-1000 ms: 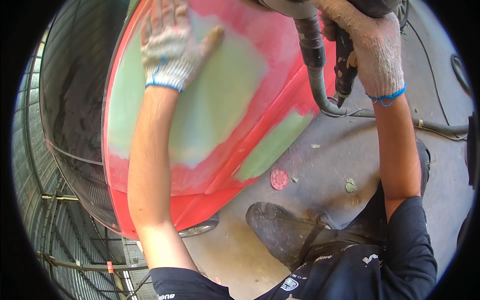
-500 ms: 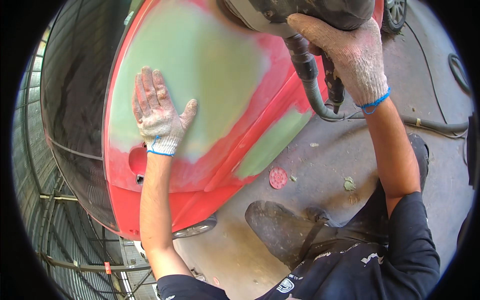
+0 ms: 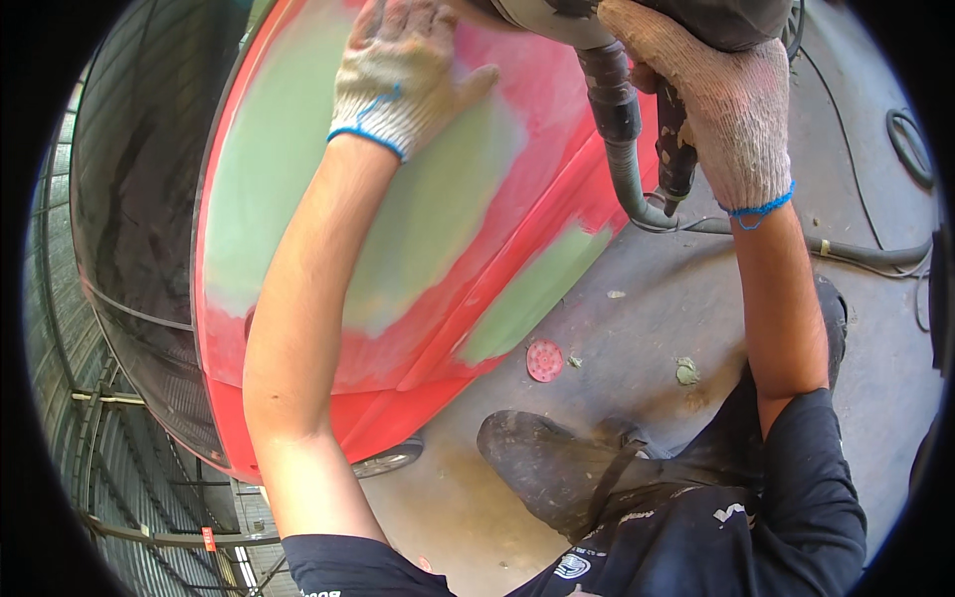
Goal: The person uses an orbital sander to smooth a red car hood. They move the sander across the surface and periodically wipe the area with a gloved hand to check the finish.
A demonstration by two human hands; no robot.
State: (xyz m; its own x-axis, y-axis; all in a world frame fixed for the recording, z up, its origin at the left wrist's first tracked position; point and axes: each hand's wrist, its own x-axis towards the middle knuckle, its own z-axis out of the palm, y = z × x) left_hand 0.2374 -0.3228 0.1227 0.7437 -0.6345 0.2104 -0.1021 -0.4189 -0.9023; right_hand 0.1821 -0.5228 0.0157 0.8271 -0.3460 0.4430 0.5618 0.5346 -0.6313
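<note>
Power tool (image 3: pixel 741 25), dark, w/ grey hose (image 3: pixel 619 154), is up at the panel's top R end; can't tell if it touches. Gloved R hand (image 3: pixel 721 114): grip closed round the tool. Gloved L hand (image 3: pixel 403 80): palm down on the red car panel (image 3: pixel 552 129), nr top of its big green patch (image 3: pixel 428 234), thumb out, grip wide. Below, on grey floor (image 3: pixel 617 328) just off the panel's lower R edge: pink holed disc (image 3: pixel 544 360); green scrap (image 3: pixel 686 371) farther R. Dark coil (image 3: pixel 907 149) nr floor's R edge.
</note>
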